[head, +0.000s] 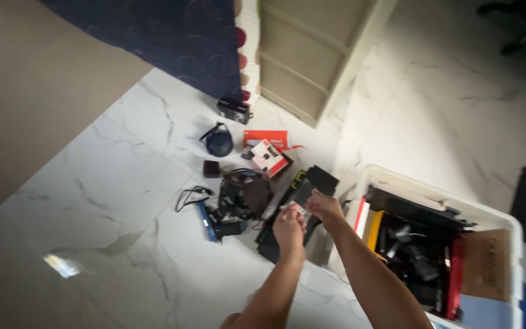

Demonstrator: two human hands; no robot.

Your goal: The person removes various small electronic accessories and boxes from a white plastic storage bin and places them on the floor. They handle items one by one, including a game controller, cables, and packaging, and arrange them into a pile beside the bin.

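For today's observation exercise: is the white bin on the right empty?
No, the white bin is packed with dark items, a red edge and cardboard.

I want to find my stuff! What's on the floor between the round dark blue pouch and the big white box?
In the head view, between the pouch and the white box lie a red-and-white package and flat black items; both hands are there too.

Both forearms bare, no sleeves; left hand, right hand.
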